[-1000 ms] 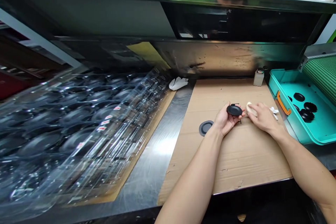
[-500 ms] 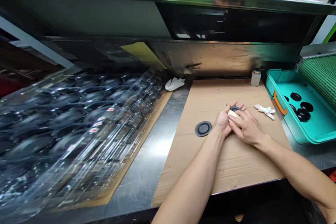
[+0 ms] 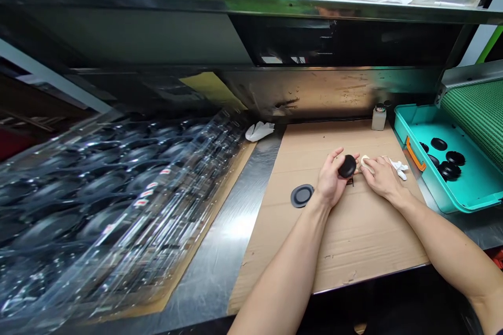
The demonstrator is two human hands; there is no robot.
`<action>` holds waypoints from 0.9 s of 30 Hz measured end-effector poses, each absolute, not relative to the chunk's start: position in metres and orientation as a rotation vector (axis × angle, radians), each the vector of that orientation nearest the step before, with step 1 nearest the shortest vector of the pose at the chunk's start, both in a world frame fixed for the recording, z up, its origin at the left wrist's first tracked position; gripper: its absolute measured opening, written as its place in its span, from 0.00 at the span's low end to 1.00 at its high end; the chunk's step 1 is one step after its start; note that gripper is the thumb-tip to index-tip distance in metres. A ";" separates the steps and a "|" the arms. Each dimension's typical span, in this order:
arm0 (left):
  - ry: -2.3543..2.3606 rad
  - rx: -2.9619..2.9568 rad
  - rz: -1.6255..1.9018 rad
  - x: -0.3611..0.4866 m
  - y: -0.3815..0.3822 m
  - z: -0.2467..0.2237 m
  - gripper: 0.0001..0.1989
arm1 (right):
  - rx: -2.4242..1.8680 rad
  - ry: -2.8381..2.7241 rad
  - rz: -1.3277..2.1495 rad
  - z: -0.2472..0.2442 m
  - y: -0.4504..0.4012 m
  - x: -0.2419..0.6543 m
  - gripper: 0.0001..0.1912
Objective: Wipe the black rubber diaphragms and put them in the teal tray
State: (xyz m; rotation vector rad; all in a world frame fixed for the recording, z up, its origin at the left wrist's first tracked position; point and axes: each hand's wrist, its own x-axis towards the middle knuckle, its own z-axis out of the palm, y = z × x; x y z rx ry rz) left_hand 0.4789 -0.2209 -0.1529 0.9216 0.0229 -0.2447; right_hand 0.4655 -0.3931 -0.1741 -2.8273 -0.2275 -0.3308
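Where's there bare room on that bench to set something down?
Bare: the brown cardboard sheet between the forearms, and its far stretch left of the small whitish bottle; also the steel strip beside the clear plastic trays. Crowded: those trays, and around the left hand and right hand.

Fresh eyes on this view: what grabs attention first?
Probably the big spread of clear plastic trays with dark round parts filling the left side. Next, the bright teal bin at the right, with its orange latch and a few black discs inside. Between them, over the cardboard, the left hand holds a glossy black disc.
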 end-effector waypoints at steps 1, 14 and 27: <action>-0.035 1.025 -0.144 0.474 -0.224 -0.152 0.29 | -2.825 -0.224 -0.323 -0.174 -0.393 0.466 0.18; -0.660 1.444 0.666 0.463 -0.241 -0.174 0.47 | -2.858 -0.166 -0.151 -0.175 -0.396 0.468 0.21; -0.358 2.489 0.364 0.484 -0.225 -0.188 0.13 | -2.870 -0.186 -0.293 -0.176 -0.396 0.466 0.20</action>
